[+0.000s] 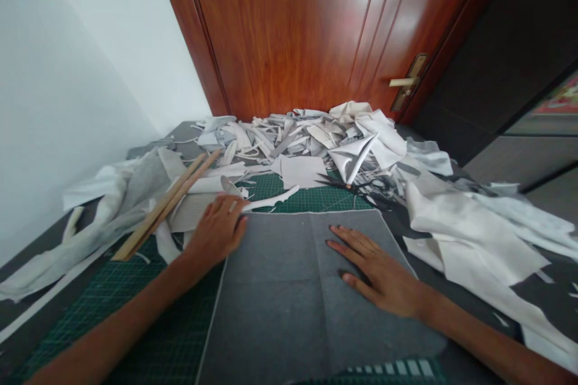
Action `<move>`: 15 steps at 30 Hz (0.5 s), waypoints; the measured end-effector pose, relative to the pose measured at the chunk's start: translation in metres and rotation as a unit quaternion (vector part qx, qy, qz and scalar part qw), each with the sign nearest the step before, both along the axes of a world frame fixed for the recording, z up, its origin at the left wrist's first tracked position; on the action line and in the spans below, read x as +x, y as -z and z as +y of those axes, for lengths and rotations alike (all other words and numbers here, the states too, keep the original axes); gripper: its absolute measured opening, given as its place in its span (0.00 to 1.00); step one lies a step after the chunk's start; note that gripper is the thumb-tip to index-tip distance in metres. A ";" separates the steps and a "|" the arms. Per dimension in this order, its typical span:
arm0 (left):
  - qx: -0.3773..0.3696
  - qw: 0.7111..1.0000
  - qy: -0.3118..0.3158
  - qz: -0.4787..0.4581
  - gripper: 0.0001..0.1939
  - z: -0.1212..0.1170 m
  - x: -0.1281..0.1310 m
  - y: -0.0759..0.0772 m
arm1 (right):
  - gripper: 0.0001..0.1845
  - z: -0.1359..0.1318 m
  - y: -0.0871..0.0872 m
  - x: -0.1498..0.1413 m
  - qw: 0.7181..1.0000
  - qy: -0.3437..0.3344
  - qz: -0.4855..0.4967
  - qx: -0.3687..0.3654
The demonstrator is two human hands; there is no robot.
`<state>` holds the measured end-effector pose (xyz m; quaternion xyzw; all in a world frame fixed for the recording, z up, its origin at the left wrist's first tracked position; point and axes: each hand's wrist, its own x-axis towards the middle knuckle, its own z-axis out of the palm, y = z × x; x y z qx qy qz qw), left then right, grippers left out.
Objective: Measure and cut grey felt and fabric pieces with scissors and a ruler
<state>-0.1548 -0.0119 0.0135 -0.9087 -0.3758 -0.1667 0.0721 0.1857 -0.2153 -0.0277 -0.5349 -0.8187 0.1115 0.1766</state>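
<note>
Broadly, a green cutting mat (149, 325) spanned the lower frame, with a grey felt sheet (289, 307) lying on it at bottom centre, below a heap of pale fabric offcuts (298, 138). The right hand (379, 271) pressed spread on the felt; the left hand (217, 231), fingers together, rested at its upper left corner, just beside two wooden strips (167, 204). Scissors (336, 182) lay farther up.

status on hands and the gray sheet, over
Left hand at upper left corner of gray fabric sheet. Right hand flat on sheet. Wooden strips beside left hand, scissors beyond sheet.
</note>
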 end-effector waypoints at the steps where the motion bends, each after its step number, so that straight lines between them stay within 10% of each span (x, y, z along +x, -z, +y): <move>1: 0.011 1.000 -0.028 0.005 0.20 0.013 -0.009 -0.003 | 0.33 0.001 0.000 0.000 1.000 -0.001 0.005 -0.002; 8: -0.015 0.995 -0.071 0.064 0.23 0.042 -0.043 0.001 | 0.23 0.009 -0.007 0.011 0.994 0.007 0.107 0.020; 15: -0.031 0.994 -0.084 0.064 0.24 0.046 -0.041 -0.013 | 0.12 0.060 -0.020 0.093 0.956 0.191 0.065 0.213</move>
